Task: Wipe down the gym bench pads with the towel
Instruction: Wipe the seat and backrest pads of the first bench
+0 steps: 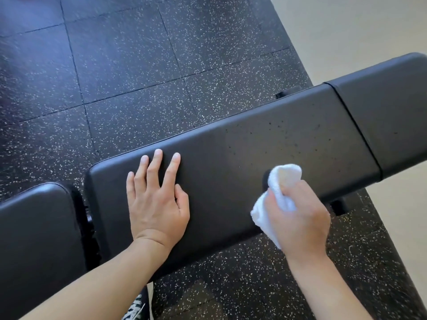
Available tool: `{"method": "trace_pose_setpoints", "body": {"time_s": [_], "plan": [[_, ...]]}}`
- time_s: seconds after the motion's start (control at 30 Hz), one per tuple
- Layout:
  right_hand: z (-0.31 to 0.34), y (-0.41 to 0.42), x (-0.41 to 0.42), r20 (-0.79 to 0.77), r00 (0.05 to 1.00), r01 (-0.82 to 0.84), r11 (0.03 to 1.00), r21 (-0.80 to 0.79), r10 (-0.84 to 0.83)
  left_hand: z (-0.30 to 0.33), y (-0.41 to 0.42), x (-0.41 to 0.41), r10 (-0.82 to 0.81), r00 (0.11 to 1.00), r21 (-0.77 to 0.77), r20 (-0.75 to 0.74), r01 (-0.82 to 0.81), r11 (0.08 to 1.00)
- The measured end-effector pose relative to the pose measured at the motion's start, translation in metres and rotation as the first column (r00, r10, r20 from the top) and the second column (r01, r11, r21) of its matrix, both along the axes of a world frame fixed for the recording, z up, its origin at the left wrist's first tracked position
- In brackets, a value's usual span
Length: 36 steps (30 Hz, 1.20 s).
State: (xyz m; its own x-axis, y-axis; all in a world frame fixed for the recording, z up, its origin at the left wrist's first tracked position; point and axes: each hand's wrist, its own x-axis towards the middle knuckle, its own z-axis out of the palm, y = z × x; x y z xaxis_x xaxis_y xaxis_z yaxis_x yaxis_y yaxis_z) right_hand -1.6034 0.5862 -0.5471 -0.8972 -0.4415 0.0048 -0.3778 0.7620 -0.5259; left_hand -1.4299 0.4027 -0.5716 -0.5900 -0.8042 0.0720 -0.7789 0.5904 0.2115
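A black gym bench runs across the view in three pads. The long middle pad (242, 144) carries small dark spots on its right half. My left hand (157, 202) lies flat on its left part, fingers straight and spread. My right hand (300, 218) grips a bunched white towel (285, 179) and holds it against the pad near its front edge, right of centre. Another pad (39, 239) sits at the lower left across a gap, and a third pad (392, 107) at the upper right.
Dark speckled rubber floor tiles (138, 65) surround the bench. A pale smooth floor (346, 26) begins at the upper right. A patterned shoe (136, 308) shows at the bottom edge below the bench. A bench frame part (288, 92) pokes out behind the middle pad.
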Motion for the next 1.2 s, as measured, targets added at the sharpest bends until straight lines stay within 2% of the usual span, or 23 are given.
{"method": "trace_pose_setpoints", "body": {"time_s": [0.07, 0.13, 0.2, 0.4, 0.53, 0.63, 0.77, 0.87, 0.93, 1.03, 1.13, 1.2], "plan": [[0.000, -0.032, 0.030, -0.037, 0.994, -0.102, 0.994, -0.028, 0.101, 0.000, 0.000, 0.000, 0.002, 1.000, 0.001, 0.003, -0.002, 1.000], [-0.007, -0.061, 0.054, -0.202, 0.935, -0.314, 0.945, -0.089, 0.291, -0.001, -0.001, 0.000, 0.000, 1.000, 0.006, 0.007, 0.000, 1.000], [-0.015, -0.093, 0.053, -0.320, 0.881, -0.403, 0.907, -0.126, 0.347, -0.002, -0.001, -0.001, 0.000, 1.000, 0.008, 0.017, 0.000, 1.000], [-0.013, -0.190, -0.011, -0.271, 0.905, -0.378, 0.912, -0.159, 0.328, 0.000, -0.001, 0.000, -0.005, 1.000, -0.004, 0.014, 0.005, 1.000], [-0.016, -0.210, -0.029, -0.290, 0.888, -0.412, 0.898, -0.152, 0.358, 0.000, 0.000, -0.002, 0.001, 1.000, -0.010, 0.008, -0.001, 1.000], [-0.022, -0.175, -0.016, -0.322, 0.899, -0.366, 0.913, -0.181, 0.297, 0.001, 0.000, 0.000, -0.005, 1.000, -0.012, 0.011, 0.005, 1.000], [-0.023, -0.076, 0.018, -0.323, 0.919, -0.290, 0.942, -0.166, 0.226, -0.001, 0.002, 0.001, -0.006, 1.000, 0.001, 0.012, 0.006, 1.000], [-0.024, -0.020, 0.039, -0.310, 0.924, -0.285, 0.943, -0.170, 0.223, 0.000, -0.001, 0.001, -0.009, 1.000, 0.000, 0.017, 0.009, 1.000], [-0.025, -0.013, 0.037, -0.351, 0.904, -0.317, 0.934, -0.165, 0.245, 0.000, -0.002, 0.000, -0.005, 1.000, 0.006, 0.025, 0.005, 1.000], [-0.011, -0.057, 0.015, -0.401, 0.872, -0.369, 0.915, -0.162, 0.281, 0.001, -0.001, -0.001, -0.006, 1.000, 0.014, 0.030, 0.006, 1.000], [-0.001, -0.130, -0.019, -0.350, 0.920, -0.244, 0.955, -0.167, 0.174, 0.000, -0.002, 0.000, -0.008, 0.999, 0.008, 0.034, 0.008, 1.000], [-0.007, -0.169, -0.043, -0.295, 0.941, -0.217, 0.963, -0.161, 0.163, 0.000, -0.002, 0.000, -0.005, 0.999, 0.005, 0.037, 0.005, 1.000]]}}
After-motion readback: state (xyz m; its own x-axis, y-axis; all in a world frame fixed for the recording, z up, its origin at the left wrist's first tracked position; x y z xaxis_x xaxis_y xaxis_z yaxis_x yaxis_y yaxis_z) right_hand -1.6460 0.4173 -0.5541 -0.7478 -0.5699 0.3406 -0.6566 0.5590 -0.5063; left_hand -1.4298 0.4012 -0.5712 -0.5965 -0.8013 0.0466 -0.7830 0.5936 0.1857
